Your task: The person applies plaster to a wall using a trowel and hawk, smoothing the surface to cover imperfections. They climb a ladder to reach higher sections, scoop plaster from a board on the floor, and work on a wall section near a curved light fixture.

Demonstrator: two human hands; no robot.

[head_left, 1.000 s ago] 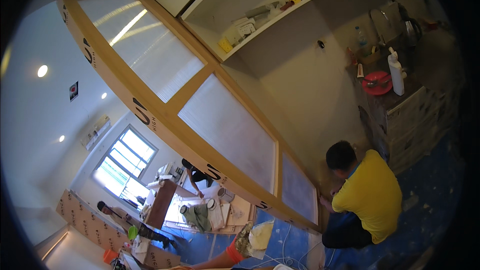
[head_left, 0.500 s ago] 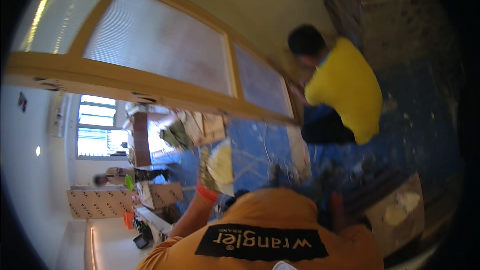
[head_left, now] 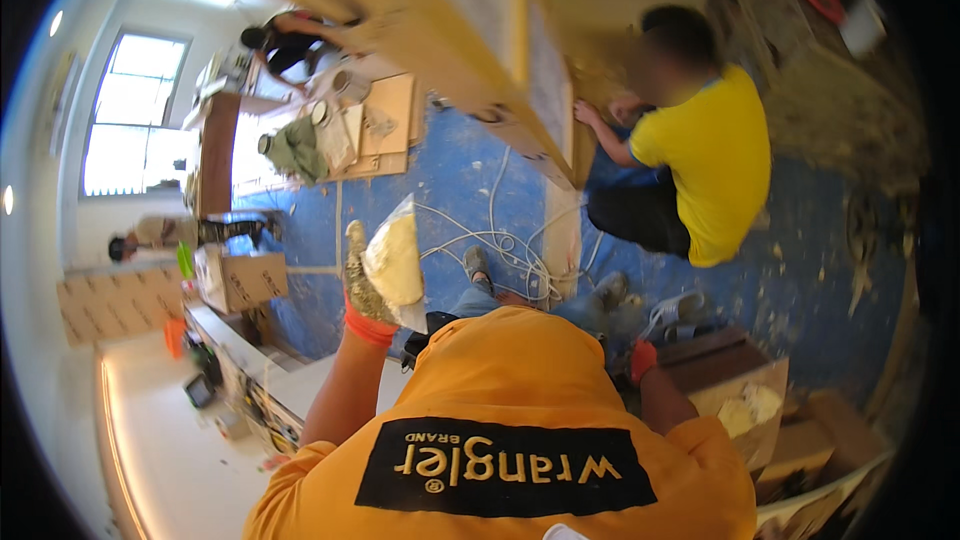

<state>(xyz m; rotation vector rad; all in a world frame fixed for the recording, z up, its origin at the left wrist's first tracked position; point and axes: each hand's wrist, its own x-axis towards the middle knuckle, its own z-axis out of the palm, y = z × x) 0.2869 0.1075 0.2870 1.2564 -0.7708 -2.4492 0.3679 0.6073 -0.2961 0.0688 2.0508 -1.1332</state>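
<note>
My left hand point(head_left: 362, 292), in a dirty glove with an orange cuff, is raised in front of my orange shirt and grips a clear plastic bag point(head_left: 394, 258) of pale yellow material. My right hand point(head_left: 642, 360) reaches down past my torso; only its orange cuff shows, next to a brown wooden block point(head_left: 712, 354), and its fingers are hidden. Below the bag my shoes point(head_left: 478, 265) stand on the blue floor among white cables point(head_left: 505, 245).
A person in a yellow shirt point(head_left: 705, 165) kneels at the foot of a large wooden frame point(head_left: 500, 60) with translucent panels. An open cardboard box point(head_left: 748, 410) with pale material lies right of me. Boards, a box point(head_left: 245, 280) and other people are at the far left.
The view has swung down from the frame and ceiling to my own torso. My left hand with the bag and my right cuff have come into view.
</note>
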